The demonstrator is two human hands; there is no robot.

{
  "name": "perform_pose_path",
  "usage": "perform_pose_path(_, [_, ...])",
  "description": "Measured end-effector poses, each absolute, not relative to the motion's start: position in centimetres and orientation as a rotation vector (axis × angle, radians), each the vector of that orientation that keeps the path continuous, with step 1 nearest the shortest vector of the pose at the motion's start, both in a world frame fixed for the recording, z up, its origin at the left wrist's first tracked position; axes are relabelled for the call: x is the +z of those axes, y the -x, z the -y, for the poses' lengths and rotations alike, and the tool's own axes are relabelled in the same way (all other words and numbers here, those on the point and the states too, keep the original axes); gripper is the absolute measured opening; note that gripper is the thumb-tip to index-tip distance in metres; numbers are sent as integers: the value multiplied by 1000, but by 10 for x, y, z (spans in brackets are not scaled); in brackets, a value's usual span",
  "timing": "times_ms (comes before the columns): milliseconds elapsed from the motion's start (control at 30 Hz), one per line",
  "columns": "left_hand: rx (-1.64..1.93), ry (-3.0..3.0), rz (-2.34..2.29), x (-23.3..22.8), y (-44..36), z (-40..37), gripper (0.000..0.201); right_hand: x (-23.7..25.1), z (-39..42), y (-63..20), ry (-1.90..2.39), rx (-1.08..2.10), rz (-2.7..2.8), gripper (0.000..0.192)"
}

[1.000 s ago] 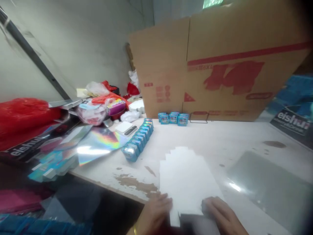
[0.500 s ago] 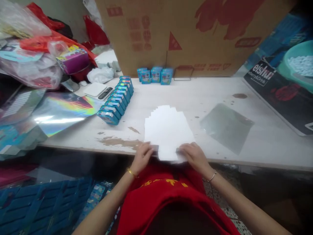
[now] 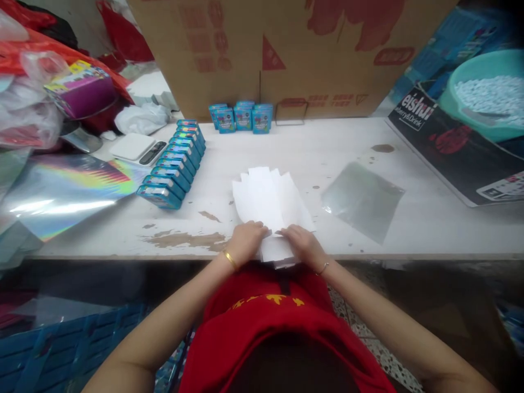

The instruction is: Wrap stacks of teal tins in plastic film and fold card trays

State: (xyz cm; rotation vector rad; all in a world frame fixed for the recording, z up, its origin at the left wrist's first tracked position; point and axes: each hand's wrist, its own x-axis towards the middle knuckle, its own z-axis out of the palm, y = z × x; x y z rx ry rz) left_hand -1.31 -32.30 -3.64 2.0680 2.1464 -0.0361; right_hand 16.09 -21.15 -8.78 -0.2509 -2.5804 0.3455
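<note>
A fanned stack of white sheets (image 3: 268, 199) lies at the near edge of the white table (image 3: 327, 147). My left hand (image 3: 245, 240) rests on the stack's near left corner, fingers pinching the paper. My right hand (image 3: 301, 243) grips the near right part of the same stack. Both hands meet close together over the table's edge. A row of several small blue boxes (image 3: 174, 164) runs diagonally to the left of the sheets.
Three more blue boxes (image 3: 241, 116) stand against a big cardboard box (image 3: 286, 49) at the back. A clear film sheet (image 3: 362, 199) lies right of the paper. Holographic foil (image 3: 61, 188), a white scale (image 3: 137, 147) and bags clutter the left. A teal basin (image 3: 487, 95) sits far right.
The camera tilted down, bringing my arms and red shirt into view. My hands moved closer together on the near end of the white sheets, and the stack looks more gathered.
</note>
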Motion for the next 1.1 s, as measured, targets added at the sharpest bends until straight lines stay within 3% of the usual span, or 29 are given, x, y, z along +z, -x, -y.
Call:
perform_pose_path(200, [1, -2146, -2040, -32, 21, 324, 18, -81, 203, -189, -33, 538, 2785, 55])
perform_pose_path(267, [67, -2223, -1932, -27, 24, 328, 32, -80, 200, -195, -71, 534, 2838, 65])
perform_pose_path(367, [133, -2338, -1781, -21, 24, 333, 64, -84, 199, -193, -43, 425, 2791, 58])
perform_pose_path(533, [46, -2177, -1915, -23, 25, 326, 29, -88, 205, -174, 91, 424, 2549, 60])
perform_pose_path(733, [195, -1750, -2207, -22, 24, 306, 25, -97, 213, -163, 228, 302, 2546, 69])
perform_pose_path(833, [528, -1779, -2215, -28, 19, 312, 26, -101, 213, -164, 198, 195, 2653, 69])
perform_pose_path(967, [1387, -1493, -2345, -55, 15, 333, 66, -99, 214, -164, 184, 182, 2687, 67])
perform_pose_path(1100, [1493, -1154, -2046, -82, -1, 343, 95, -94, 218, -159, 204, 237, 2701, 65])
